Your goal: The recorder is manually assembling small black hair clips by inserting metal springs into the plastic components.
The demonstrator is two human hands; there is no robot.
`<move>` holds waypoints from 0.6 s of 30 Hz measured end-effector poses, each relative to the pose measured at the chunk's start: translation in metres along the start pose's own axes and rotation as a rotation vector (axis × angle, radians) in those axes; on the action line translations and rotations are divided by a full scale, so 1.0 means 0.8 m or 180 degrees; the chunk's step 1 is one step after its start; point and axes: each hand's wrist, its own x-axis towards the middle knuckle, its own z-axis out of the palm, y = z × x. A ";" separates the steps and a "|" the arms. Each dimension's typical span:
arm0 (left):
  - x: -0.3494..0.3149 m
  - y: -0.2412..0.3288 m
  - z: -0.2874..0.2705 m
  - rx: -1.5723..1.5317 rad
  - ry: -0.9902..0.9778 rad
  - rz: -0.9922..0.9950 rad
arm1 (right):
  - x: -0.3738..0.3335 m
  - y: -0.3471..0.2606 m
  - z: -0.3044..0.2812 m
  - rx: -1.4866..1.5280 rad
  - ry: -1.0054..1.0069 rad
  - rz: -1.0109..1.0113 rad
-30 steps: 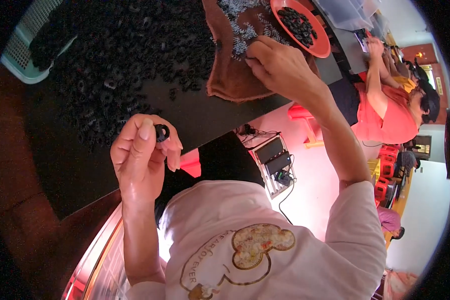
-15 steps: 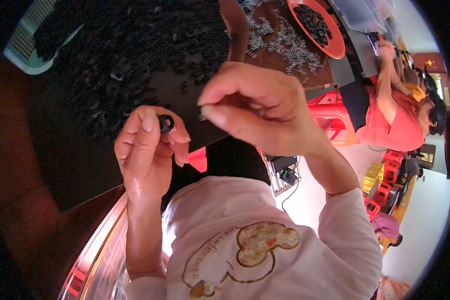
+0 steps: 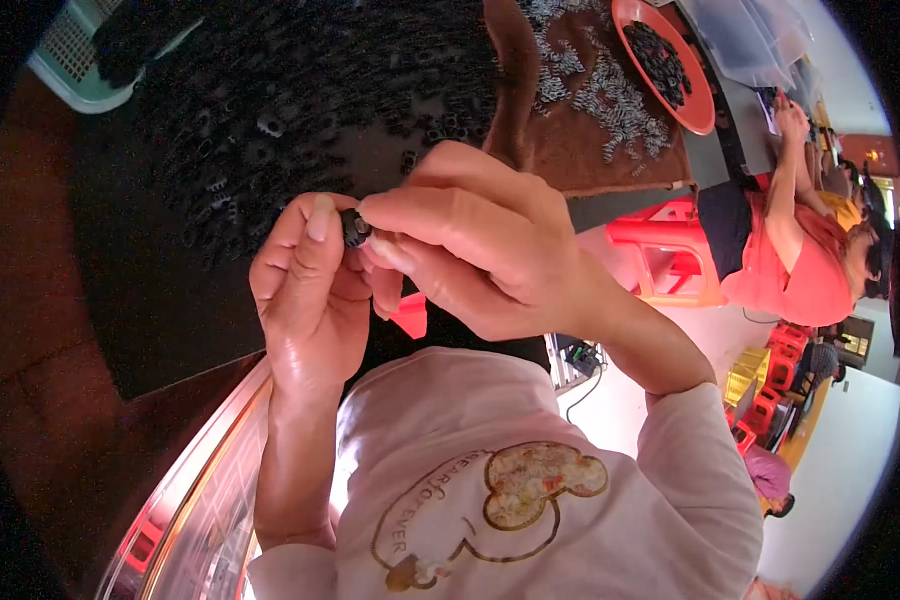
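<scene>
My left hand point(image 3: 315, 285) is closed on a small black ring-shaped plastic part point(image 3: 354, 228), pinched between thumb and fingers above the table's near edge. My right hand point(image 3: 490, 245) meets it from the right, thumb and forefinger pressed together at the part's open side. Whatever sits between those right fingertips is too small and covered to make out. Beyond both hands, many similar black plastic parts point(image 3: 320, 95) lie spread over the dark tabletop point(image 3: 170, 345).
Small metal springs point(image 3: 620, 110) lie on a brown cloth point(image 3: 560, 150) at the far right, beside a red-orange plate point(image 3: 705, 115) of black parts. A green basket point(image 3: 75, 85) stands far left. A person in a red top point(image 3: 790, 260) sits to the right, near a red stool point(image 3: 670, 255).
My right hand has moved left, bringing its pinched fingertips, which showed a tiny silvery bit before, up to the black part. My left hand still holds that part. The view has shifted slightly.
</scene>
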 end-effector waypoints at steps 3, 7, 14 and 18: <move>0.001 0.001 0.004 -0.0047 0.0027 0.0013 | -0.003 -0.003 -0.005 0.0043 0.0030 0.0101; -0.001 0.000 0.007 0.0232 -0.0070 0.0021 | -0.004 -0.003 0.000 0.0107 -0.0112 0.0220; -0.009 -0.002 0.010 0.0953 -0.0330 0.0076 | -0.016 -0.012 -0.004 0.0018 -0.0009 0.0314; -0.009 -0.005 0.002 0.1195 -0.0401 0.0004 | -0.018 -0.018 -0.019 -0.0048 -0.0261 0.0362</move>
